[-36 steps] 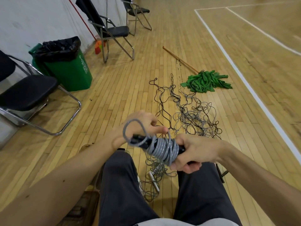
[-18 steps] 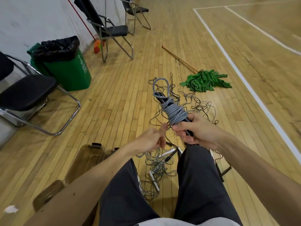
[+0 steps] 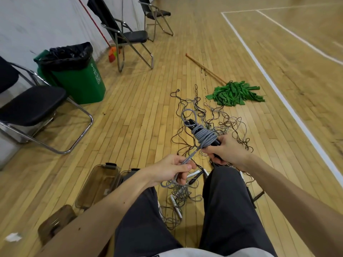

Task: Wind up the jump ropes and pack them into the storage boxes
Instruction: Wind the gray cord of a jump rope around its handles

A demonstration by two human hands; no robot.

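Gripping the lower ends of the black handles (image 3: 189, 123) in our right hand (image 3: 225, 152), we hold the wound grey jump rope (image 3: 205, 136) above the floor (image 3: 130, 117), in front of our knees. Its free end tilts up and away from us, with a small loop standing off the tip. The fingers of that hand curl tight round the handles just under the coils. Our left hand (image 3: 170, 169) sits lower and nearer our body, thumb and curled fingers pinching the rope's loose tail (image 3: 192, 154) — the strand runs straight and taut from the coils into the fist, and a slack loop hangs out below it.

Half a second ago the left hand was up against the right, fingertips nearly touching; now it has drawn back towards our left knee, stretching the tail out. A second ago the bundle lay crosswise between both hands.

The handles' lower ends are buried in the right palm, so we cannot tell how far they reach. A brown clear storage box (image 3: 98, 184) lies on the floor beside our left leg — a second box (image 3: 55, 221), nearer us, is cut across by our left forearm and blurred. Behind the bundle a tangle of loose ropes (image 3: 228, 123) sprawls on the floor; we cannot sort one strand from another.
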